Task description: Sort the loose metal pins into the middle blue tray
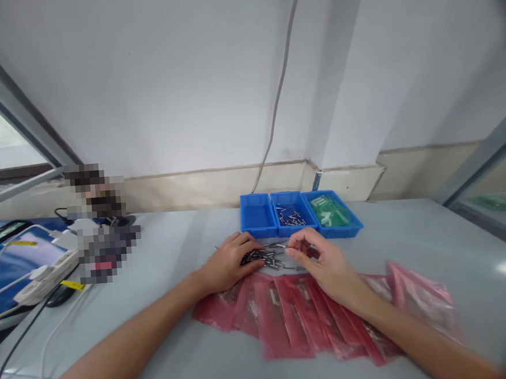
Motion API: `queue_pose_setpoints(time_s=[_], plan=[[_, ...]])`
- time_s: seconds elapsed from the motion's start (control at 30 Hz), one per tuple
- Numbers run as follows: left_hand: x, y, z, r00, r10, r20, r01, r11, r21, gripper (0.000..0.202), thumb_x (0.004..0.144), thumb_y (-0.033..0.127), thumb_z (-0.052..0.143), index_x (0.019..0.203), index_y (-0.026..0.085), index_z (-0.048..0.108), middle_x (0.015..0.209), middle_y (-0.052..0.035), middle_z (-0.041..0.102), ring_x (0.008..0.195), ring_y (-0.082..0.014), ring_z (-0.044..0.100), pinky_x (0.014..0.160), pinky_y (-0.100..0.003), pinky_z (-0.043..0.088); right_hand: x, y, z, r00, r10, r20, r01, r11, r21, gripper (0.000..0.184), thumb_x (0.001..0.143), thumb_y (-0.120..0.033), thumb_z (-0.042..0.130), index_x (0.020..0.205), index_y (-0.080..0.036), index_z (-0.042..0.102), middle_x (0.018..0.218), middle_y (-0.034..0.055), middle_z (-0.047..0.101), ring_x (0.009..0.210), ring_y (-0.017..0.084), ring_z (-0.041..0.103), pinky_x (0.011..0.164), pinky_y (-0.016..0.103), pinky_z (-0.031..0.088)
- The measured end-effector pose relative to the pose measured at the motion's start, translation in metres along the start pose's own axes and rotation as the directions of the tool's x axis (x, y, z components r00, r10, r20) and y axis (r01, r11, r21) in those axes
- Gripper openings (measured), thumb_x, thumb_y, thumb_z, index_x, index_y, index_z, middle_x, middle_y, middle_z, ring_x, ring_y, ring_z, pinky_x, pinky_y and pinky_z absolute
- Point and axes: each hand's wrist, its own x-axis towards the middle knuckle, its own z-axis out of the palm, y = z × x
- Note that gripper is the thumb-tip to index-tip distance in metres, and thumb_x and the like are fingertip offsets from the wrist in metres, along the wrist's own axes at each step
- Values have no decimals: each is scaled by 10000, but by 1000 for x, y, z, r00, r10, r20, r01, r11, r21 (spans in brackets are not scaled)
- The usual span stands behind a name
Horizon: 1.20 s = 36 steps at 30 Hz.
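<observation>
A loose pile of small metal pins (270, 256) lies on the grey table in front of three blue trays. My left hand (228, 262) rests curled over the left side of the pile, fingers closed on several pins. My right hand (323, 261) is just right of the pile, thumb and forefinger pinched on one pin near its edge. Several pink plastic bags (288, 317) are fanned out on the table under my wrists.
Three blue trays stand in a row behind the pile: the left one (257, 215) looks bare, the middle (293, 213) holds metal pins, the right (333, 211) holds green bags. A white power strip (46, 276) and cables lie at the left. The wall is close behind.
</observation>
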Motion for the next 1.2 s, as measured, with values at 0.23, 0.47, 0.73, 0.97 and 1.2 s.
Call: queue_pose_setpoints(time_s=[0.23,0.47,0.73,0.97,1.2], plan=[[-1,-1,1,1000,-3,3,3,1000,-7,286,1104,395,631,1349,256,679,1254,-83,661,1180,-268,615,1088,-462,511,-1,-3,0,1000,22,-2,-22,1000,12,186,1049,-432,647,983,-260,668,917,8,630,848,211,583,770,327,473],[0,0,0,1000,0,3,0,1000,-5,286,1111,413,614,1345,260,679,1248,-87,666,1167,-273,617,1075,-477,515,-1,-5,-1,1000,25,1,-25,999,-38,240,1078,-456,582,991,-256,681,912,16,659,863,226,606,755,326,479],[1,0,0,1000,-5,10,5,1000,20,285,1101,409,631,1332,250,680,1244,-88,676,1157,-277,625,1063,-465,523,1,2,-1,998,63,-15,-63,998,28,351,1087,-539,507,1005,-260,703,784,6,621,703,212,580,664,327,493],[1,-1,1,1000,-19,4,18,999,28,296,1084,407,657,1321,233,692,1251,-98,679,1148,-285,618,1048,-472,529,3,6,0,994,106,-39,-101,988,114,306,1083,-545,532,1075,-265,657,848,-1,599,683,192,533,644,319,484],[0,-2,2,1000,-19,1,19,999,35,303,1088,427,647,1319,238,697,1248,-101,675,1156,-288,623,1073,-484,519,2,1,1,997,43,-64,-43,999,9,238,1046,-482,633,960,-262,606,849,-7,591,791,207,570,699,318,470]])
